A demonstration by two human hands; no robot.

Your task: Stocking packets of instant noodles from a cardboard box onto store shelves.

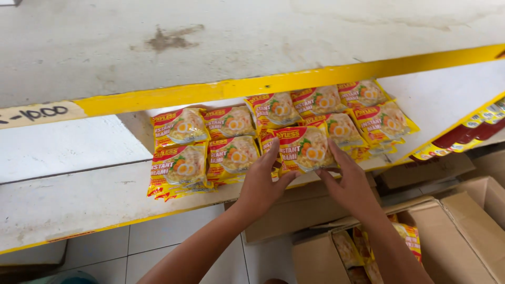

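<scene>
Both hands, left hand [261, 185] and right hand [350, 185], pinch one noodle packet [305, 150] over the shelf [79, 202] edge; it could slip into the box [315, 257] below

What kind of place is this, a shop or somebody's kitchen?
Most likely a small shop or its stockroom. Many identical yellow noodle packets lie in rows on a white shelf with yellow edging, both hands set down another packet, and an open cardboard box below holds more.
</scene>
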